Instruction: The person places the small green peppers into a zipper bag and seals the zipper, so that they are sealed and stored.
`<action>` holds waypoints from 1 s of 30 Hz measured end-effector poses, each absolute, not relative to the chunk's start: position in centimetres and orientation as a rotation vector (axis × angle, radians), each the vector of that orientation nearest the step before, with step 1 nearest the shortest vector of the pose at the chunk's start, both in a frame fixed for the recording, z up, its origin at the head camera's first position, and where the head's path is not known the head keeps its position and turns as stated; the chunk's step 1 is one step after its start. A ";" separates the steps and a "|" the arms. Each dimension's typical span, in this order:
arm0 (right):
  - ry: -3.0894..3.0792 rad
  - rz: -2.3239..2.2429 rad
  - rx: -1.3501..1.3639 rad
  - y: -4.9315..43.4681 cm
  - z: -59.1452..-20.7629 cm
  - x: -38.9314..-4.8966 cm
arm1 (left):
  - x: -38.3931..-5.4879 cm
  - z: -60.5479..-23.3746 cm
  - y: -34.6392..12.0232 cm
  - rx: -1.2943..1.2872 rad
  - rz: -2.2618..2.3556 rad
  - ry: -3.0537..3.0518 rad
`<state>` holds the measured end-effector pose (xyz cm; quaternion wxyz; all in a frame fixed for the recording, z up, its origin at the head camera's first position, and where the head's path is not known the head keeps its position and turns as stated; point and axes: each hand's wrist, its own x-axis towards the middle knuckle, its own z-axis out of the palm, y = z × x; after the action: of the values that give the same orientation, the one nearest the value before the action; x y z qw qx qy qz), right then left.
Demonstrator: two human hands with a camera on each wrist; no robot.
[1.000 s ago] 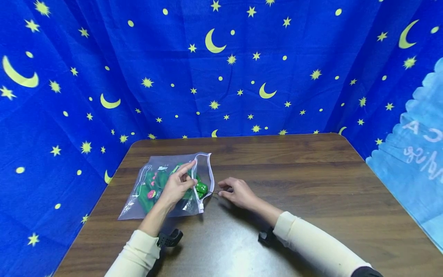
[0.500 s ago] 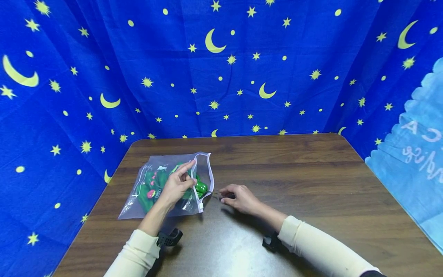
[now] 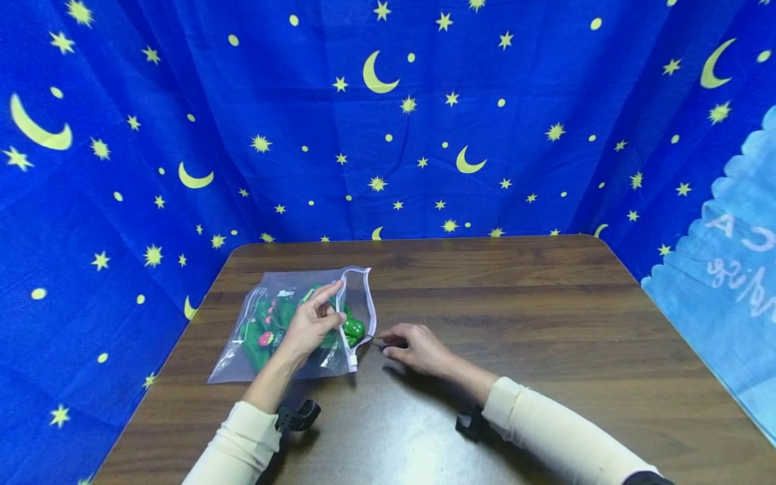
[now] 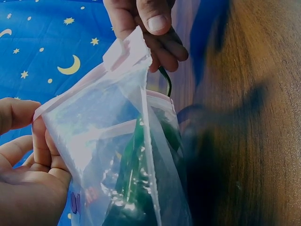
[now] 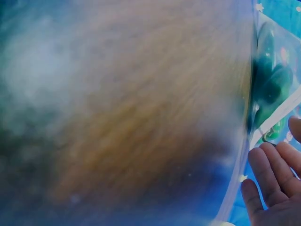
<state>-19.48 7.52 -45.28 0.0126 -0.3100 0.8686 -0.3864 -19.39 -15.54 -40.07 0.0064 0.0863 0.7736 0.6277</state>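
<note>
A clear zip-lock bag point(image 3: 230, 364) with white zip edges and a pink print lies on the left of the table, its mouth facing right. Inside are green things, among them a glossy green pepper point(image 3: 353, 328) at the mouth. From it a thin curved stem point(image 4: 168, 81) sticks out. My left hand point(image 3: 310, 330) pinches the upper layer of the bag's mouth between thumb and finger, lifting it. Just right of the mouth, my right hand point(image 3: 421, 348) hovers with loosely bent fingers, fingertips close to the stem's end and thumb apart from them.
A brown wooden table point(image 3: 545, 310) carries the bag. Blue cloth point(image 3: 303, 101) with yellow moons and stars hangs behind and at the sides. At the right edge hangs a light blue cloth point(image 3: 727, 283) with pale lettering. Black straps sit at both wrists.
My right hand has drawn slightly right, away from the bag's mouth, then come back a little towards it. My left hand and the bag stay nearly still.
</note>
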 end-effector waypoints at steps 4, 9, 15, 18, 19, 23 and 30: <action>2.699 -1.223 -0.954 7.2 -45.1 -19.6 | -19.4 -40.0 -15.5 0.274 1.960 2.424; 2.719 -1.238 -0.971 6.6 -44.7 -20.0 | -19.3 -40.0 -15.5 0.274 1.957 2.420; 2.714 -1.261 -0.968 5.6 -44.3 -20.6 | -19.4 -40.0 -15.6 0.287 1.959 2.404; 2.700 -1.280 -0.981 5.1 -44.1 -20.9 | -19.4 -40.1 -15.6 0.298 1.966 2.398; 2.697 -1.284 -0.977 5.0 -44.1 -21.0 | -19.4 -40.2 -15.6 0.300 1.970 2.396; 2.704 -1.277 -0.981 4.4 -43.9 -21.4 | -19.5 -40.3 -15.6 0.303 1.975 2.394; 2.720 -1.275 -0.937 3.6 -43.6 -22.1 | -19.5 -40.2 -15.6 0.309 1.970 2.405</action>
<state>-22.08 3.60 -43.56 -0.0024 -0.2977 0.8644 -0.4052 -19.49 -15.57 -40.21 0.0084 0.0988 0.7698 0.6306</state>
